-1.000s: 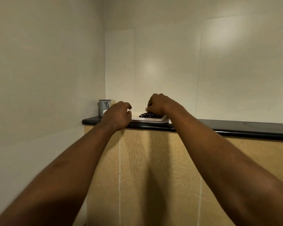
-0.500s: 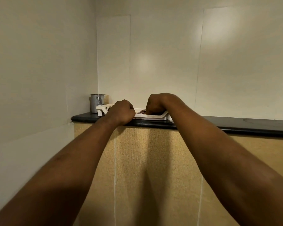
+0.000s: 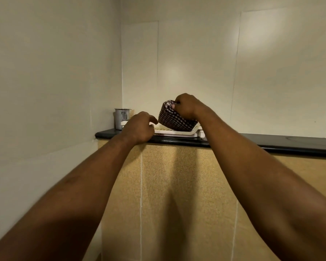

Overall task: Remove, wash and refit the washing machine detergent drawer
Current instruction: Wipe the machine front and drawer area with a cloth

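I see the right hand [image 3: 186,107] gripping a checked cloth [image 3: 174,119] over the white tray [image 3: 174,131] on the ledge at 12 o'clock; left hand [image 3: 139,127] half-curled, empty. Detergent drawer, machine not visible, so progress unclear; prob. fetching cloth.

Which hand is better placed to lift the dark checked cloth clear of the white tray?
Right. The right hand already pinches the checked cloth at its raised top edge, while the left hand rests beside the white tray, gripping nothing visible.
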